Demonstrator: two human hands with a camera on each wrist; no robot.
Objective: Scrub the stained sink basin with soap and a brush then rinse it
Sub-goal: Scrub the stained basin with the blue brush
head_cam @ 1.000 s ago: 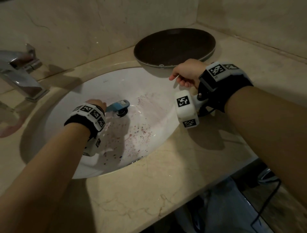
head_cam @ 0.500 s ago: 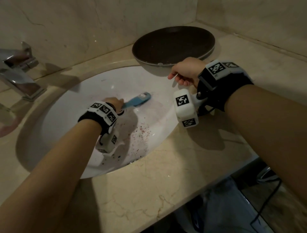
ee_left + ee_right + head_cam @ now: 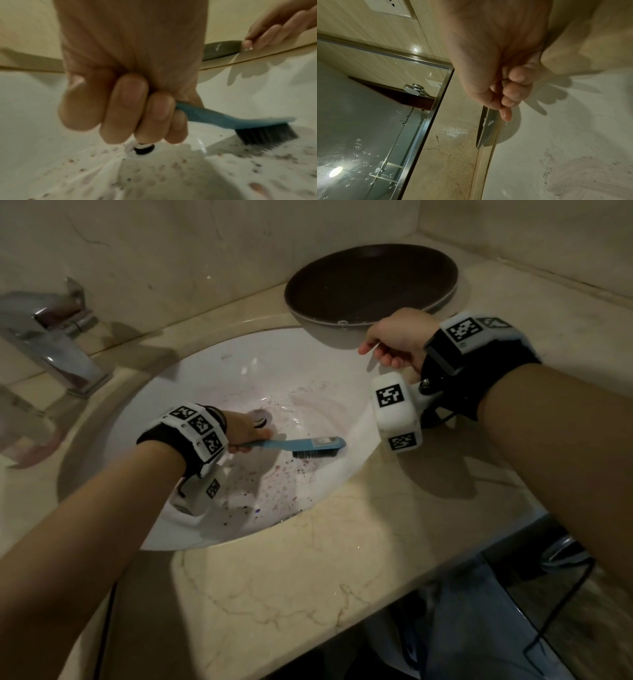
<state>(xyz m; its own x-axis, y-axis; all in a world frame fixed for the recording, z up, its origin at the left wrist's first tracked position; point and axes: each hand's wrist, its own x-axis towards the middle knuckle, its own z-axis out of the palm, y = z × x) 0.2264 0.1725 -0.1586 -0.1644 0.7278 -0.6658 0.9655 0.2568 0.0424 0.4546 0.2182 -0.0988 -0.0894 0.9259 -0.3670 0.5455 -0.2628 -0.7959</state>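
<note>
Marble, beige and veined, is the biggest thing we see: a countertop (image 3: 281, 587) that wraps around the white sink basin (image 3: 191, 378) and runs up into matching wall panels. We look down into the basin and find it speckled with dark reddish-purple stains (image 3: 274, 491), thickest on the near slope, with a fainter pinkish smear on the right wall. At its bottom sits the drain (image 3: 144, 148), partly hidden by our left hand in the head view. Behind the basin, on the countertop and overhanging the rim a little, lies a dark brown frying pan (image 3: 373, 282). At the far left stands a chrome faucet (image 3: 58, 344), blurred. The right wrist view also takes in a metal-framed mirror (image 3: 368, 121) on the wall.

Our left hand (image 3: 245, 428) is low inside the basin, just beside the drain, its fingers (image 3: 126, 108) wrapped tight round the handle of the blue brush (image 3: 301, 444). The brush points to the right, and its dark bristles (image 3: 267, 134) face down onto the right slope of the basin, among the specks.

Our right hand (image 3: 400, 340) hovers above the basin's far right rim, near the edge of the pan. Its fingers are loosely curled in toward the palm, and we see nothing held in them; one fingertip (image 3: 506, 115) looks wet.
</note>
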